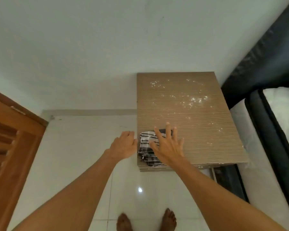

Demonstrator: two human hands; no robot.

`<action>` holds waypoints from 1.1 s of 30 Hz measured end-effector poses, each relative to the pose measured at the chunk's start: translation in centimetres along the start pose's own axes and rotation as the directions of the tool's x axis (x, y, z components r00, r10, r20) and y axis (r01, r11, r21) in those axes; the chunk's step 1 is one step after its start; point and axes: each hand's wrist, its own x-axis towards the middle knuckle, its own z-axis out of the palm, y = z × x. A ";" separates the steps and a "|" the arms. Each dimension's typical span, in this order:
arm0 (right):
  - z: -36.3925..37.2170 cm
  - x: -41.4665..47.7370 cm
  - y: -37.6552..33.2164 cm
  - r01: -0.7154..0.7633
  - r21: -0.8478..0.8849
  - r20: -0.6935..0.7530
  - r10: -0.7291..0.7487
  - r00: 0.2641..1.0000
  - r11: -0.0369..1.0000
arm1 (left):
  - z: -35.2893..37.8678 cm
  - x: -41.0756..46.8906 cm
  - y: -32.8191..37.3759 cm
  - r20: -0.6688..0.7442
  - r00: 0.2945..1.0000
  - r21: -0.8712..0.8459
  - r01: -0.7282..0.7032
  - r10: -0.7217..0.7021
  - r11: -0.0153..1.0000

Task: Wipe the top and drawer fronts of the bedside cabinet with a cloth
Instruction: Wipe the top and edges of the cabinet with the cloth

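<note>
The bedside cabinet (187, 114) stands against the wall, seen from above, with a light wood-grain top speckled with white spots. A folded black-and-white striped cloth (146, 145) lies on its front left corner. My right hand (167, 145) hovers over the cloth with fingers spread, covering its right part. My left hand (123, 144) sits just left of the cabinet's left edge, fingers loosely curled, next to the cloth. Only the top edges of the drawer fronts (157, 169) show below the front rim.
A bed with a dark frame (264, 124) and white mattress (284, 114) sits close on the right. A brown wooden door (12, 147) is on the left. White floor tiles (83, 147) and my bare feet (147, 220) lie below.
</note>
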 end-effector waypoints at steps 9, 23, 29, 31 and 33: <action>6.7 3.7 -0.4 -0.149 -0.068 -0.120 0.141 0.983 0.986 | 3.3 6.6 -3.2 -0.090 0.986 -0.027 -0.143 0.140 0.989; 8.5 4.2 -0.4 -0.213 -0.128 -0.411 0.144 0.900 0.969 | 2.6 11.2 -3.2 -0.121 0.973 0.028 -0.193 0.195 0.981; 6.6 8.7 0.6 -0.088 -0.102 -0.497 0.025 0.867 0.991 | 1.5 14.6 -2.6 -0.154 0.978 0.005 -0.140 0.139 0.990; 4.6 11.7 0.9 -0.084 -0.074 -0.525 0.033 0.851 0.994 | 0.9 16.0 -2.5 -0.172 0.977 0.006 -0.127 0.126 0.992; 2.1 15.2 0.9 -0.070 -0.087 -0.559 0.009 0.829 0.994 | 0.3 17.4 -2.4 -0.185 0.975 0.020 -0.117 0.119 0.993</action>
